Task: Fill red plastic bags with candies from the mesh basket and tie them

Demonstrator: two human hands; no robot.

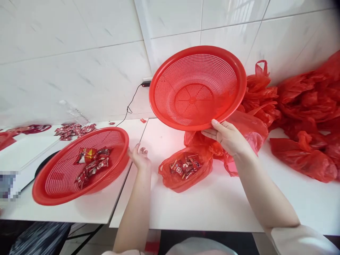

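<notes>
My right hand (225,138) grips the lower rim of an empty red plastic mesh basket (192,99), thumb on the inside edge. The basket is raised and tilted, its inside facing me. My left hand (140,156) is open, palm up with fingers apart and slightly curled, beside the right rim of a second red mesh basket (114,166). Whether it touches that rim, I cannot tell. Several small wrapped snack packets (92,163) lie in this tilted second basket. Between my arms, an open red plastic bag (170,180) with small red packets inside rests on the white table (212,205).
Filled or bunched red plastic bags (305,117) crowd the right side against the tiled wall (172,17). Loose red packets (71,131) lie at the back left. A black cable (130,104) runs down the wall. A person's dark patterned clothing (39,237) shows at lower left.
</notes>
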